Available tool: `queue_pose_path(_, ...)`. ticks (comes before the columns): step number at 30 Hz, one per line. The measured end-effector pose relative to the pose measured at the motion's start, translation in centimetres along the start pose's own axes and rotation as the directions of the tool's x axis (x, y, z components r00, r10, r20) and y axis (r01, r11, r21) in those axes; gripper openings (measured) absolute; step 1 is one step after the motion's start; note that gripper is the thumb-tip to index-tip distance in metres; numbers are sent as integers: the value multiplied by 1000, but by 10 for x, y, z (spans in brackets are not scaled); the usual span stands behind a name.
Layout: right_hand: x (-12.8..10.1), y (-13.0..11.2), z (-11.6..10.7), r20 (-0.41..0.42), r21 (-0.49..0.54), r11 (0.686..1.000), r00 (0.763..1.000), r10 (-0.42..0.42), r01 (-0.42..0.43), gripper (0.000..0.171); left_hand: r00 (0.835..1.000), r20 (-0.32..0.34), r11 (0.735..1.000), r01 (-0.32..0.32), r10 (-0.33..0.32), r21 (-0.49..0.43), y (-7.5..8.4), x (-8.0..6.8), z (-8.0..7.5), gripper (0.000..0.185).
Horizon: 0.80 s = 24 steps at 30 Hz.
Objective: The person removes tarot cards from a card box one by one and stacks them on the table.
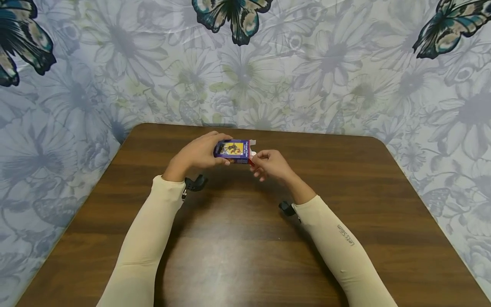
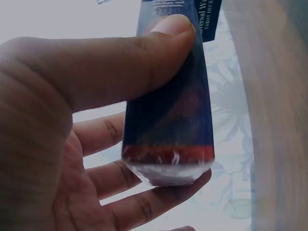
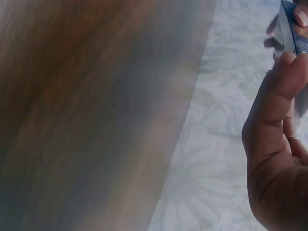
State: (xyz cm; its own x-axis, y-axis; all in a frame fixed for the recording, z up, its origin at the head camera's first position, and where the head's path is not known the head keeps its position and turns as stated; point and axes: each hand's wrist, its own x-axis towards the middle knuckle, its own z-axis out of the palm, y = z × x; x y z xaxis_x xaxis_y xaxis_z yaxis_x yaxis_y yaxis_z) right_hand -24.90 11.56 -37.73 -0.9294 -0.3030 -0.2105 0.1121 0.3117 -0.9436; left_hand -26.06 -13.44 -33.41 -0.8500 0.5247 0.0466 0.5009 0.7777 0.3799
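A blue tarot card box (image 1: 232, 149) with a yellow picture panel is held above the far part of the table. My left hand (image 1: 200, 151) grips its left end, thumb on the near side and fingers on the far side. In the left wrist view the thumb presses the dark narrow side of the box (image 2: 168, 115), whose lower end has a red band and clear wrap. White flaps stick out at the right end, where my right hand (image 1: 271, 163) pinches the edge between thumb and index finger. The right wrist view catches only part of the box (image 3: 301, 44).
Beneath both arms is a brown wooden table (image 1: 230, 238) with rounded far corners. Behind it hangs a pale floral cloth (image 1: 330, 76) with butterflies printed on it. Dark straps (image 1: 196, 183) are on both wrists.
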Motion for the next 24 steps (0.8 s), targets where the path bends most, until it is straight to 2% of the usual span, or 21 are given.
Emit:
queue_pose_path(5, 4, 1, 6, 7, 33, 999, 1000, 22, -22, 26, 1000, -5, 1000, -8, 8, -3, -1, 2, 0, 76)
queue_pose_path(11, 6, 2, 8, -25, 18, 999, 999, 32, -32, 27, 1000, -6, 1000, -2, 2, -13, -4, 3, 1, 75)
queue_pose_path(17, 4, 5, 4, -54, 30, 999, 998, 18, -16, 36, 1000, 5, 1000, 19, -19, -25, -9, 4, 3, 75)
queue_pose_path(24, 2, 7, 0, -65, 32, 999, 998, 9, -7, 31, 1000, 4, 999, 27, -27, -45, -10, 4, 3, 74)
